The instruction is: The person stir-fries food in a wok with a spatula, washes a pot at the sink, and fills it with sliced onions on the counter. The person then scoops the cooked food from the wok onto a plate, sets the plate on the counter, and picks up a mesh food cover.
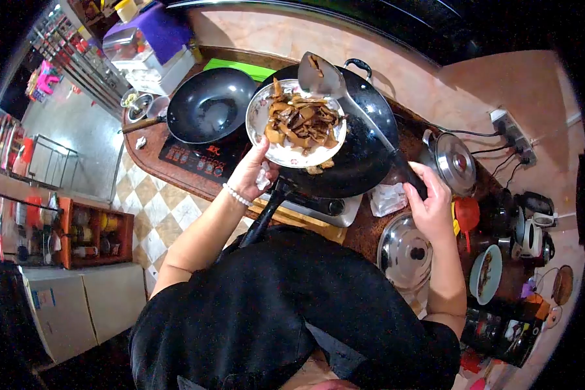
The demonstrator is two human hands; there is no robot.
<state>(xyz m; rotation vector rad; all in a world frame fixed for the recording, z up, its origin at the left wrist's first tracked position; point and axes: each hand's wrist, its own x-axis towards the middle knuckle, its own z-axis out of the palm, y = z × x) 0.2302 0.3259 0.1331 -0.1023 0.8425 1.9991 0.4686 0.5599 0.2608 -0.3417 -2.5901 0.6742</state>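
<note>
My left hand [256, 174] grips the near-left rim of a white patterned plate [286, 156], with a crumpled white tissue also in the palm. Brown sliced food [302, 122] is heaped on the plate, which is over the left part of a large black wok [370, 156]. My right hand [430, 200] is closed round the black handle of a metal spatula [325, 78]. The spatula's blade is at the plate's far edge, with a bit of food on it. A few pieces of food lie in the wok just below the plate.
A second black wok [212, 104] sits on an induction cooktop [192, 159] at the left. At the right are a lidded pot [454, 162], a metal lid [404, 250], crumpled tissue [389, 199] and a pale bowl [485, 274]. The large wok's handle [261, 218] points towards me.
</note>
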